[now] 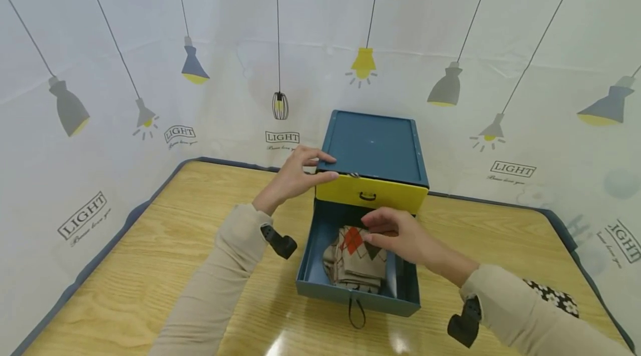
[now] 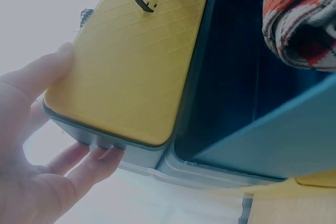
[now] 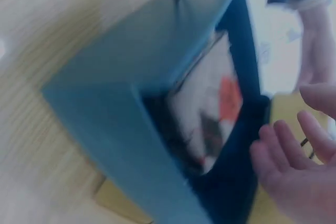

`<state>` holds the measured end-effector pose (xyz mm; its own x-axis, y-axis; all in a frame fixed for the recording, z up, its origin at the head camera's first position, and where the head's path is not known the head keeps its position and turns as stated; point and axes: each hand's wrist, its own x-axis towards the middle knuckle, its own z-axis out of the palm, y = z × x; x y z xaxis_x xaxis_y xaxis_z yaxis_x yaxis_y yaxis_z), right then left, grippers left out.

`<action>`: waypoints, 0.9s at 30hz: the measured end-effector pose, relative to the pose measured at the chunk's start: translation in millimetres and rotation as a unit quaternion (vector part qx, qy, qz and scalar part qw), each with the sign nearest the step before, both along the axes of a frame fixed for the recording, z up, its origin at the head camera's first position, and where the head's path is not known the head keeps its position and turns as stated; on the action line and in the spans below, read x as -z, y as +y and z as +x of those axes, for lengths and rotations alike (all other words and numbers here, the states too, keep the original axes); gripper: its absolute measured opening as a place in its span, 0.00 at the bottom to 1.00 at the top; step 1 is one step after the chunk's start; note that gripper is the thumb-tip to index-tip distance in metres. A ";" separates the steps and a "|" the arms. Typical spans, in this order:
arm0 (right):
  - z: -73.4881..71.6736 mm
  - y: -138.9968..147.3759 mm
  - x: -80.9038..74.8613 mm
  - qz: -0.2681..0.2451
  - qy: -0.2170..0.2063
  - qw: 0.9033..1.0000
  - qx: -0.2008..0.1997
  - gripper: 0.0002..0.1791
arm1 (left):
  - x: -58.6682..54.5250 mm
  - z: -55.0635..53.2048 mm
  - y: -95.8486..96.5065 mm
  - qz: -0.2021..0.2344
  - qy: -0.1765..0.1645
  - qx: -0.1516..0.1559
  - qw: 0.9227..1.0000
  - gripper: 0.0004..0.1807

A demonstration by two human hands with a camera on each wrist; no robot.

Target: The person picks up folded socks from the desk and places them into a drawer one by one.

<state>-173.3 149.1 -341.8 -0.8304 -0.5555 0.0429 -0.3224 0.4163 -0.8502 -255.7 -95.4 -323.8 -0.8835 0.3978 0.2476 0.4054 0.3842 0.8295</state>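
Note:
A two-drawer storage box with a blue top (image 1: 373, 144) and a yellow upper drawer front (image 1: 340, 189) stands at the back of the table. My left hand (image 1: 295, 175) holds its upper left corner; in the left wrist view the fingers (image 2: 97, 169) rest against the side. The blue lower drawer (image 1: 307, 272) is pulled out. Inside lies folded argyle-patterned fabric (image 1: 363, 264), beige with red and dark diamonds. Over the drawer's right part is my right hand (image 1: 400, 233), its fingers loosely bent with nothing between them. In the head view its fingertips overlap the fabric.
A black loop pull (image 1: 356, 314) hangs from the lower drawer's front. Black fabric with white flowers (image 1: 556, 297) lies on the wooden table (image 1: 165, 222) at the right, partly behind my right sleeve. Behind the box hangs a white backdrop (image 1: 320, 72) printed with lamps.

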 end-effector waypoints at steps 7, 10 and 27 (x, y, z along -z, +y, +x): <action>56.6 -1.0 12.1 -0.080 0.041 0.995 -0.046 0.13 | 1.9 -0.1 0.4 -0.002 0.006 0.002 1.000 0.17; 78.8 -0.3 28.8 -0.065 0.004 0.997 -0.045 0.12 | 1.9 -0.1 0.1 -0.004 0.010 0.003 1.000 0.17; 103.8 -10.5 96.9 -0.067 0.092 0.991 0.071 0.12 | 2.0 -0.1 1.7 0.004 0.005 0.002 1.000 0.18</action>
<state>-69.5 138.6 -438.7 -0.8707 -0.4132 0.2667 -0.4236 0.3548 -0.8334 -255.8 -93.7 -325.8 -0.8798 0.3985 0.2591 0.4144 0.3761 0.8287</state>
